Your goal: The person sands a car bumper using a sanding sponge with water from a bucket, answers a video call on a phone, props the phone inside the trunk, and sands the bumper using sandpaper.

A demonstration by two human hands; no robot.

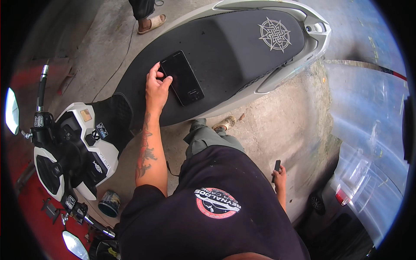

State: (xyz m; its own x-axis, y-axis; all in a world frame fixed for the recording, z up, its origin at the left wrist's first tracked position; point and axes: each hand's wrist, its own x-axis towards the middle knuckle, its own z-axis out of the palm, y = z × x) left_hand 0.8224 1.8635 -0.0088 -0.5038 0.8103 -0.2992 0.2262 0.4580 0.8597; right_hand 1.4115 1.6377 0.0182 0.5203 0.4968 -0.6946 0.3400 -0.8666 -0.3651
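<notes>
dark shirt [212, 229] fills the lower middle of the frame. left of upper centre, the left hand [157, 90] pinches the side edge of a black phone [182, 77] over the scooter seat [227, 60]; whether phone and seat touch, i cannot tell. right of lower centre, the right hand [281, 176] grips a slim dark object [277, 165].

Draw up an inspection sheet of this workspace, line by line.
Surface: black padded scooter seat, pale star-shaped emblem toward its tail.
Job's things: flat black rectangular phone lying on the seat; slim dark oblong object, kind unclear.
Clutter: dark, stained round bucket beside the scooter.
Grippers: left hand at the phone's edge, grip unclear; right hand holding the oblong object.
Cables: thin dark line, apparently a cable, across the grey concrete floor.
Surroundings: another person's foot in a beige slipper beyond the seat.
</notes>
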